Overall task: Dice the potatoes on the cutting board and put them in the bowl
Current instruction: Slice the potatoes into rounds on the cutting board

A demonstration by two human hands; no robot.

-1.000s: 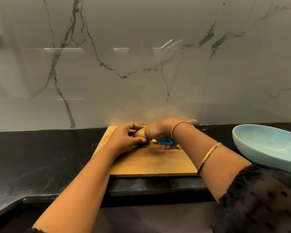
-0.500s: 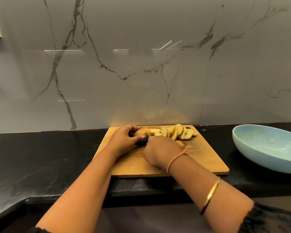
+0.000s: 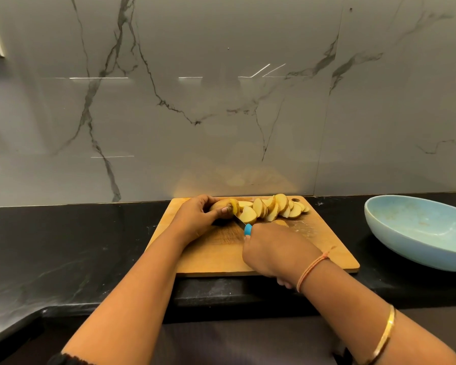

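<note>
Left hand (image 3: 195,216): grips potato (image 3: 223,205) on cutting board (image 3: 216,256)
Right hand (image 3: 277,250): holds knife (image 3: 244,225)
Slices (image 3: 274,208): beside blade

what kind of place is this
Probably a home kitchen: a black stone countertop backed by a marble-look backsplash, and a wooden cutting board with potato slices beside a light blue bowl.

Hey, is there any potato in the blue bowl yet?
No, the visible inside of the bowl shows no potato; the slices lie on the cutting board.
</note>
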